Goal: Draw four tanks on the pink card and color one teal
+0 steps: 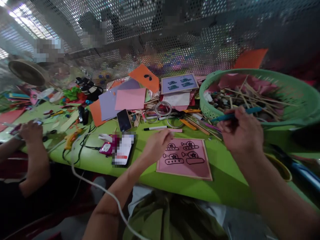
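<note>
A blue marker (237, 114) is gripped in my right hand (246, 135), which is raised over the table in front of the green basket. My left hand (158, 145) is closed above the upper left corner of a pink card (186, 166) with a light wooden border. Whatever its fingers may hold is hidden. Black outlines of several tanks with stars are drawn on the card, which lies flat before me. Just beyond my left fingertips lie a white and black marker (155, 128) and a small pink strip (178, 130).
At the right, a green basket (287, 76) holds thin sticks and pebbles. Two phones (124, 120) lie left of centre. Coloured paper (130, 99) and a framed blue card (179, 83) rest behind. A white cable (95, 186) crosses my left arm. Another person's hands (31, 131) work at the left.
</note>
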A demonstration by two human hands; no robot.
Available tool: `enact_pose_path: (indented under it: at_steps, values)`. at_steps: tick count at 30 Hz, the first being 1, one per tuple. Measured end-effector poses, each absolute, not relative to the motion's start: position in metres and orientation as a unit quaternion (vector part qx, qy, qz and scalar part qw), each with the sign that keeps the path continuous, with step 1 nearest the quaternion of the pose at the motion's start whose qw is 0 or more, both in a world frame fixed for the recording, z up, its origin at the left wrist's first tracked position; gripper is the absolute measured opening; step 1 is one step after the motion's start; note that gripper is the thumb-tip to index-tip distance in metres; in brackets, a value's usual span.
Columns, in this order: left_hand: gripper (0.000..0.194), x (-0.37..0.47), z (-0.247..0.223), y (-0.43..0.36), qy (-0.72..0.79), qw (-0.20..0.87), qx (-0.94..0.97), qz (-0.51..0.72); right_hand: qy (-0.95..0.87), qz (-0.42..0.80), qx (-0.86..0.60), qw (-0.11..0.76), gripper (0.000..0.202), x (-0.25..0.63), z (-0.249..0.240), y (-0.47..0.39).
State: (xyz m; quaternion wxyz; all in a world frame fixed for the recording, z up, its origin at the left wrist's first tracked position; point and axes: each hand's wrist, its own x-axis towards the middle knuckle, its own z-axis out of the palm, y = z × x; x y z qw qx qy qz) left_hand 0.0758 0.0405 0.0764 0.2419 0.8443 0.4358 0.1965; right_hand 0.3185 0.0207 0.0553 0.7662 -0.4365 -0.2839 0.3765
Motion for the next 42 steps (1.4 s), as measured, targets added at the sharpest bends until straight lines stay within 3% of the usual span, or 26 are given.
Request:
enact_pose_path:
  at_steps: [12, 19, 29, 42]
  values:
    - [0.024, 0.044, 0.044, 0.066, 0.430, 0.214, 0.851, 0.210, -0.255, 0.468, -0.434, 0.726, 0.028, 0.322, 0.048, 0.019]
    - [0.022, 0.028, 0.026, 0.064, 0.421, 0.258, 0.854, 0.165, -0.335, 0.488, -0.499, 0.633, 0.025, 0.329, 0.033, 0.002]
    - [0.023, 0.019, 0.037, 0.067, 0.372, 0.310, 0.868, 0.109, -0.431, 0.466, -0.587, 0.503, 0.025, 0.320, 0.019, -0.010]
    - [0.023, 0.017, 0.035, 0.065, 0.349, 0.285, 0.890, 0.070, -0.473, 0.419, -0.610, 0.478, 0.030, 0.314, 0.018, -0.014]
